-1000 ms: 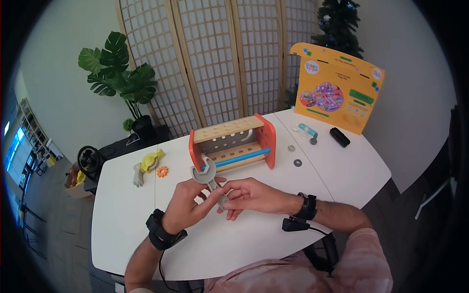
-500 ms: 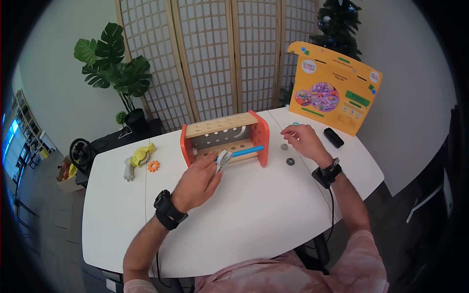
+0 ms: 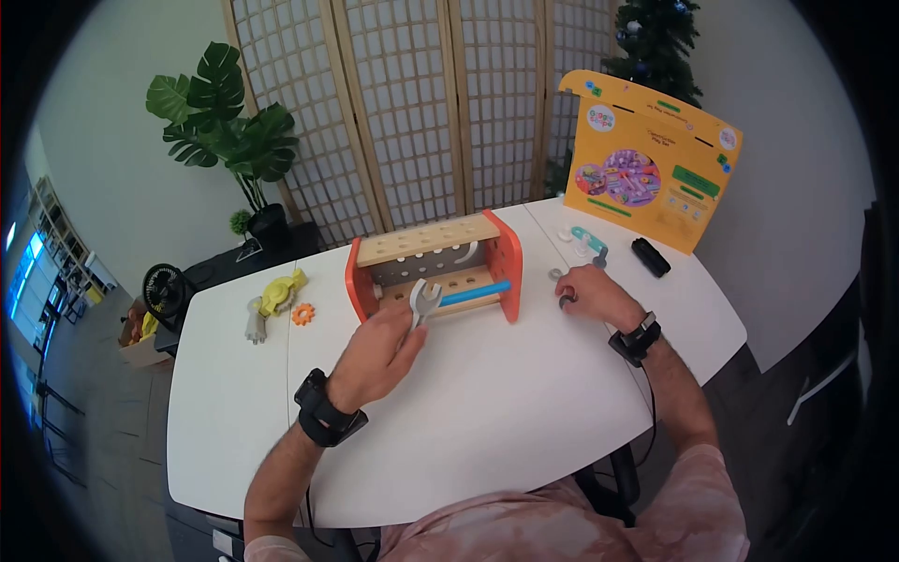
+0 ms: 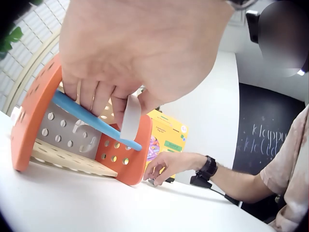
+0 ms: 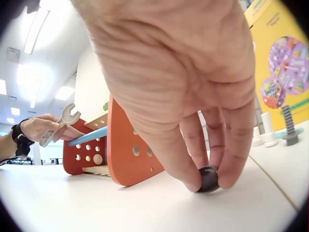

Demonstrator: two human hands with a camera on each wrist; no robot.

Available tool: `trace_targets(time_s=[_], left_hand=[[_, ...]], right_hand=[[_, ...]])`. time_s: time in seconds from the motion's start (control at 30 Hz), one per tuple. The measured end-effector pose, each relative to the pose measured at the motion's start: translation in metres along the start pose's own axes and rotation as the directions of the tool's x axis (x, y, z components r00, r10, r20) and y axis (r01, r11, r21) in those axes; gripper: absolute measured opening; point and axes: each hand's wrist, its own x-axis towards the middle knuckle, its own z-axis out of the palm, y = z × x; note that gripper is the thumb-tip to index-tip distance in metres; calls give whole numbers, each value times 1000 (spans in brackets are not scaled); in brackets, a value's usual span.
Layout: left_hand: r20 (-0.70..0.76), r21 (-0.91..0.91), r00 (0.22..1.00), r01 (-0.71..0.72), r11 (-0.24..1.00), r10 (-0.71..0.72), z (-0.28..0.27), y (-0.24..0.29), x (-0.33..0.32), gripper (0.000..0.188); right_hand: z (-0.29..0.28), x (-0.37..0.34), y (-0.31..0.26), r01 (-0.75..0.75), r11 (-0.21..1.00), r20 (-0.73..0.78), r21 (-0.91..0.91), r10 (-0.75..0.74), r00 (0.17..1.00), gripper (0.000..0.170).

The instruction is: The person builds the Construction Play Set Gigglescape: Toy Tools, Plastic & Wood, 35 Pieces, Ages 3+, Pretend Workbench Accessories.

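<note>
Left hand grips a grey wrench; right hand pinches a dark ring.
The wrench, handle mostly hidden, is at the red-sided toolbox's six o'clock; the ring, partly covered by fingertips, at three. At the table's nine o'clock, a cardboard box holds indistinct yellow and reddish things.

Head view looks forward-down; 2 low, close wrist views face across the table, sharing the rack.

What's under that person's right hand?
The bare right hand pinches a small, round, dark grey ring beneath it. The ring's gripped sides are covered and can't be seen.
</note>
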Motion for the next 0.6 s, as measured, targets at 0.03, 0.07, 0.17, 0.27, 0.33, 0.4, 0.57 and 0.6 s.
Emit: trace_targets(time_s=[0.03,0.07,0.17,0.27,0.33,0.4,0.57,0.6], left_hand=[[11,-105,998,69,992,-68,-2,3,-4,28],[30,-207,991,137,969,-134,-3,4,-8,29],[81,-522,990,140,842,-114,0,0,-16,35],[359,-702,922,367,611,-142,-13,11,-19,38],[387,-703,913,384,599,-132,-14,15,-19,40],[417,-702,902,398,590,-113,-12,21,-17,42],[446,-740,893,409,533,-66,-4,30,-15,38],[442,-741,894,407,534,-68,-4,32,-15,38]], right_hand=[[-2,-2,-3,21,1000,-24,-7,-21,999,24],[-4,-2,-6,41,999,-48,-14,-42,998,23],[-28,-9,-35,-1,1000,-94,17,2,996,22],[-45,-15,-60,19,984,-297,177,35,954,19],[-54,-20,-85,113,960,-379,255,-8,926,18],[-57,-22,-112,206,924,-465,323,-35,885,17],[-44,-29,-160,560,816,-561,144,-399,725,23],[-36,-27,-167,592,799,-596,102,-428,680,24]])
